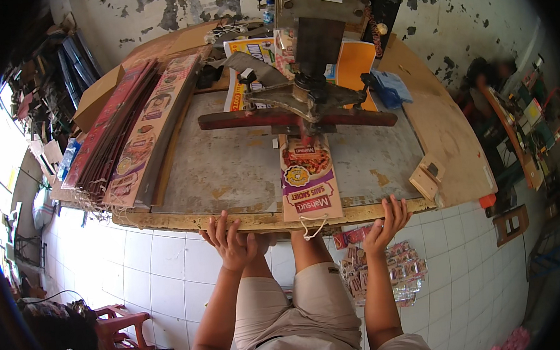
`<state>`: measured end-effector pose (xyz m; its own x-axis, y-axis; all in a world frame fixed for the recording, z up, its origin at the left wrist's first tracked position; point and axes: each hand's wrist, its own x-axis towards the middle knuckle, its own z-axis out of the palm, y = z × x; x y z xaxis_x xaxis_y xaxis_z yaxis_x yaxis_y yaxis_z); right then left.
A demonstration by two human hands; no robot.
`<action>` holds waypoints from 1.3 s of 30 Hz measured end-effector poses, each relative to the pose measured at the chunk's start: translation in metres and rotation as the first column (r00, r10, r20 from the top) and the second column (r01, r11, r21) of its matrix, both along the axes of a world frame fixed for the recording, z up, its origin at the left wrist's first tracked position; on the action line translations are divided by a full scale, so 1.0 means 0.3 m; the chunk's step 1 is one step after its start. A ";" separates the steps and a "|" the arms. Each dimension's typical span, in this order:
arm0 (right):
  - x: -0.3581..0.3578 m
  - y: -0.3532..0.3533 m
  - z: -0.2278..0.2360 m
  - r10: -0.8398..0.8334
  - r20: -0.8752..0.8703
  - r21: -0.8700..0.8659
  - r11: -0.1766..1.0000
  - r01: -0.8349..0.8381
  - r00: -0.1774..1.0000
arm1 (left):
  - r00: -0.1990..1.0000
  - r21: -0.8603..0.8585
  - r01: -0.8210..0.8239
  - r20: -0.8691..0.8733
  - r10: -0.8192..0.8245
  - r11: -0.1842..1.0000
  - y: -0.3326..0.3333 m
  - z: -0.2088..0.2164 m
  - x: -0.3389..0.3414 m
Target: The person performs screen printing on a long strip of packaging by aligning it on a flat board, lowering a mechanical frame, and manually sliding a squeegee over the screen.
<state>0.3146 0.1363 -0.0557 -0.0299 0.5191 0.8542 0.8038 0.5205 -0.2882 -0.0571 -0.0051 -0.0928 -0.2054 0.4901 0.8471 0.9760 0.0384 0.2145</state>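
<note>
My left hand (pixel 228 242) rests at the front wooden edge of the worktable (pixel 263 217), its fingers apart and holding nothing. Farther right along the same edge lies my right hand (pixel 387 225), also empty, with the fingers stretched out over the rim. Between the two hands a long printed card strip (pixel 307 180) lies on the grey metal bed (pixel 229 165). A white string loop (pixel 313 228) hangs from its near end, past the edge. The far end of the strip runs under the red crossbar (pixel 359 118) of a heavy press (pixel 313 91). Neither hand touches the strip.
Stacked printed strips (pixel 154 128) and a red bundle (pixel 109 127) stand on the left. A wooden block (pixel 427 175) sits at the right, with a blue object (pixel 392 88) behind. Bundled sachets (pixel 392 270) and a red stool (pixel 125 329) are on the tiled floor.
</note>
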 end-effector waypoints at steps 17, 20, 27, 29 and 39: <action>0.004 -0.019 0.002 0.006 -0.004 -0.062 0.998 -0.006 1.000 | 0.999 0.009 0.027 0.027 -0.028 1.000 -0.003 0.008 0.001; 0.001 -0.027 0.009 0.017 -0.003 -0.072 0.997 -0.017 1.000 | 1.000 -0.037 0.015 0.010 -0.014 0.999 -0.013 0.015 0.004; -0.032 -0.074 0.077 -0.012 0.031 -0.145 0.989 0.016 0.999 | 0.999 -0.059 0.029 0.037 -0.027 0.998 -0.022 0.016 0.009; -0.062 -0.107 0.124 0.010 0.044 -0.197 0.980 -0.001 0.999 | 0.998 -0.056 0.044 0.050 -0.042 0.997 -0.022 0.020 0.012; -0.331 -0.141 0.412 0.548 0.228 -0.345 0.818 -0.460 0.804 | 0.994 -0.082 0.078 0.080 -0.072 0.994 -0.042 0.069 0.005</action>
